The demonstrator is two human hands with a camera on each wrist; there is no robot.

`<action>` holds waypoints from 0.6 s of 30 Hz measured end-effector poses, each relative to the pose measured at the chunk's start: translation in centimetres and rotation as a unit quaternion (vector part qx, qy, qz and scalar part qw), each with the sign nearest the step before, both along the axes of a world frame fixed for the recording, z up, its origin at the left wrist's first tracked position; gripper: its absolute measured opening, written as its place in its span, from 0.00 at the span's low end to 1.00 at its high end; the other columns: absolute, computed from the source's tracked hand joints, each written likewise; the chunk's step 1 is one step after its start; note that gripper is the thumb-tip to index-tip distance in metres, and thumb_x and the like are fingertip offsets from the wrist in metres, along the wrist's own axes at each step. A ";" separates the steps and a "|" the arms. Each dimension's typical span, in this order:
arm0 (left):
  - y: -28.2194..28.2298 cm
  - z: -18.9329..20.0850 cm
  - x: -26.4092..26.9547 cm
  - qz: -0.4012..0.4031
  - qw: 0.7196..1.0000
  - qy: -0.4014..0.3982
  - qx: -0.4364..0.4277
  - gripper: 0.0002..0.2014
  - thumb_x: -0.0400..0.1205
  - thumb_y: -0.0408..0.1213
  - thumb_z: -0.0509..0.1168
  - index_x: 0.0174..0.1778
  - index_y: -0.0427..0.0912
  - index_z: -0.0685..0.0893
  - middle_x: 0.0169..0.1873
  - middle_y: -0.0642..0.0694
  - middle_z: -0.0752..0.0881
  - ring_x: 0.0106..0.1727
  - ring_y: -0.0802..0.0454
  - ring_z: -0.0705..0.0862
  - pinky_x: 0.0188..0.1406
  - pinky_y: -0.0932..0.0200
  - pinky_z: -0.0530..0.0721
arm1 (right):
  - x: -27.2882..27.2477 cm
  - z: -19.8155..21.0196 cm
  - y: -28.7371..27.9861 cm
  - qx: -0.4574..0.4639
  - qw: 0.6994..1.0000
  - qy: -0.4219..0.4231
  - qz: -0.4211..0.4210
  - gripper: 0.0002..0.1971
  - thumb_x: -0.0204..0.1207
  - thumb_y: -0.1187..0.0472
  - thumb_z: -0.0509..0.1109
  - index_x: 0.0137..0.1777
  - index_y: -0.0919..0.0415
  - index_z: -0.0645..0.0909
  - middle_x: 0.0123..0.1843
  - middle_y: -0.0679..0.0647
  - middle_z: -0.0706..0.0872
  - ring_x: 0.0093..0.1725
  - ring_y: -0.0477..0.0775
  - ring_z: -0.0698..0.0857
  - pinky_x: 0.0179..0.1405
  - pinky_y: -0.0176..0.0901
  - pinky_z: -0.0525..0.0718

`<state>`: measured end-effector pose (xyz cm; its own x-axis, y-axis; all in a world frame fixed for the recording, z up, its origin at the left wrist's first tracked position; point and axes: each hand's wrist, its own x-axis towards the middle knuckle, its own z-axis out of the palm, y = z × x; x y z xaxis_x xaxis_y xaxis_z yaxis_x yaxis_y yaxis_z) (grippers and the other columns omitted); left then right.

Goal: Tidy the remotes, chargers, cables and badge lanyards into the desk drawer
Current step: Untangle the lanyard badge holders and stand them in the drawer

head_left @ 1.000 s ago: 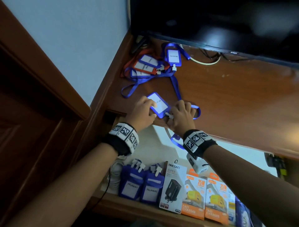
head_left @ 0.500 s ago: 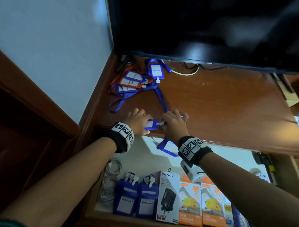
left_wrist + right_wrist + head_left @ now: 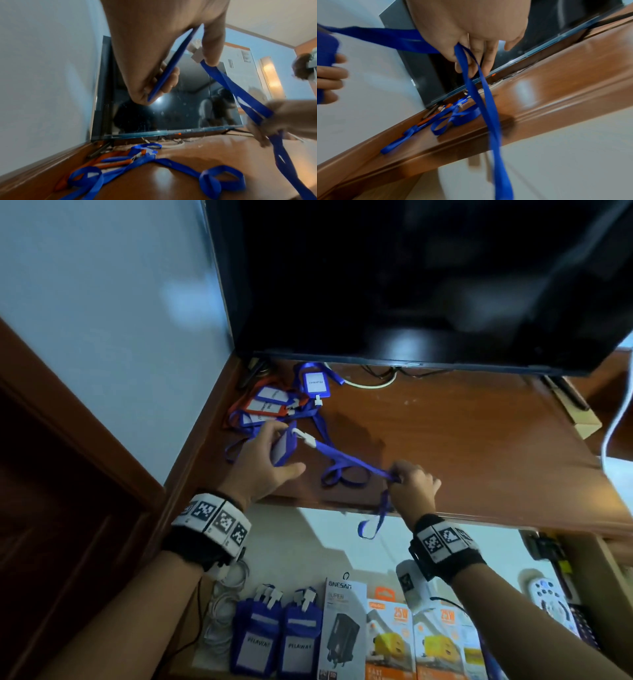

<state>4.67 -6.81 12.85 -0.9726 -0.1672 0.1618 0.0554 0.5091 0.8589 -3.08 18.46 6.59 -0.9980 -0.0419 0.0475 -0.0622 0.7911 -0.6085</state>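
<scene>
The left hand (image 3: 265,460) hangs above the bench (image 3: 462,440) near its front left corner, forearm reaching up from below, fingers and thumb curled round the edges of a blue badge (image 3: 285,447) that it holds on edge, tilted, clear of the wood. From the badge's white clip (image 3: 306,437) a blue strap (image 3: 349,462) runs taut to the right hand (image 3: 412,487), which sits just over the bench's front edge with its knuckles up and its fingers pinching the strap; past the pinch the strap drops in a loop (image 3: 371,523) over the open drawer (image 3: 308,542). A slack loop of strap lies on the bench between the two hands. Further back by the wall, a pile of lanyards (image 3: 270,405), blue and orange, lies under the front edge of a dark screen (image 3: 411,285), with one blue badge (image 3: 314,382) lying apart nearest the screen. In the drawer, from left to right, lie coiled white cables (image 3: 219,611), two blue badge holders (image 3: 274,631) marked PELAWAT standing side by side, a black-and-white charger box (image 3: 342,628), two orange charger boxes (image 3: 421,642) and, at the far right, a white remote (image 3: 548,597).
</scene>
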 end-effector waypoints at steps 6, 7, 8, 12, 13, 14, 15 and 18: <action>3.2 1.2 2.1 0.086 0.993 0.060 0.060 0.24 0.65 0.38 0.77 0.54 0.37 0.76 0.33 0.57 0.78 0.32 0.68 0.78 0.38 0.73 0.75 | 2.9 -2.2 7.2 -0.035 0.989 -0.106 -0.097 0.11 0.65 0.71 0.67 0.33 0.53 0.81 0.32 0.53 0.85 0.48 0.65 0.80 0.53 0.53 0.68; 4.1 1.0 2.5 0.103 0.991 0.059 0.064 0.24 0.64 0.40 0.76 0.54 0.39 0.76 0.35 0.57 0.80 0.34 0.68 0.79 0.39 0.73 0.75 | 3.7 -2.4 8.1 -0.033 0.985 -0.130 -0.110 0.12 0.66 0.71 0.66 0.36 0.51 0.82 0.36 0.54 0.87 0.50 0.64 0.81 0.55 0.53 0.68; 5.1 0.7 2.9 0.119 0.989 0.056 0.066 0.24 0.63 0.41 0.75 0.54 0.41 0.77 0.38 0.55 0.82 0.37 0.68 0.80 0.41 0.72 0.76 | 4.5 -2.6 8.9 -0.028 0.981 -0.152 -0.120 0.12 0.68 0.70 0.66 0.42 0.50 0.83 0.42 0.55 0.89 0.54 0.63 0.80 0.57 0.52 0.67; 9.3 -1.0 4.7 0.132 0.991 -0.001 0.009 0.25 0.64 0.44 0.76 0.56 0.46 0.78 0.48 0.50 0.85 0.48 0.54 0.83 0.44 0.68 0.75 | 7.8 -2.1 10.9 -0.146 0.978 -0.140 -0.053 0.19 0.67 0.69 0.71 0.54 0.46 0.81 0.53 0.45 0.85 0.60 0.54 0.79 0.56 0.51 0.74; 10.5 -1.5 5.2 0.121 0.992 -0.025 -0.016 0.26 0.65 0.45 0.77 0.58 0.47 0.79 0.49 0.49 0.85 0.49 0.53 0.83 0.46 0.65 0.76 | 8.6 -1.5 10.8 -0.233 0.964 -0.123 -0.024 0.20 0.68 0.71 0.73 0.55 0.49 0.82 0.54 0.46 0.85 0.60 0.54 0.80 0.53 0.47 0.77; 11.6 -2.0 5.7 0.108 0.992 -0.048 -0.044 0.27 0.66 0.45 0.78 0.59 0.47 0.79 0.51 0.49 0.84 0.51 0.52 0.83 0.47 0.62 0.76 | 9.5 -0.7 10.5 -0.314 0.943 -0.111 0.008 0.19 0.70 0.72 0.73 0.56 0.51 0.82 0.56 0.48 0.86 0.60 0.53 0.81 0.51 0.43 0.78; 12.8 -2.3 6.3 0.094 0.991 -0.062 -0.073 0.28 0.67 0.45 0.79 0.61 0.47 0.78 0.53 0.49 0.83 0.52 0.51 0.82 0.48 0.60 0.78 | 10.2 0.3 10.1 -0.378 0.919 -0.110 0.040 0.16 0.72 0.70 0.74 0.57 0.53 0.82 0.57 0.49 0.87 0.60 0.51 0.82 0.52 0.40 0.79; 15.9 -3.2 7.7 0.039 0.986 -0.093 -0.130 0.32 0.68 0.48 0.78 0.68 0.49 0.76 0.59 0.50 0.80 0.57 0.51 0.80 0.56 0.55 0.80 | 11.8 2.4 8.8 -0.457 0.865 -0.169 0.120 0.15 0.76 0.56 0.70 0.61 0.58 0.81 0.58 0.52 0.88 0.59 0.46 0.84 0.54 0.35 0.80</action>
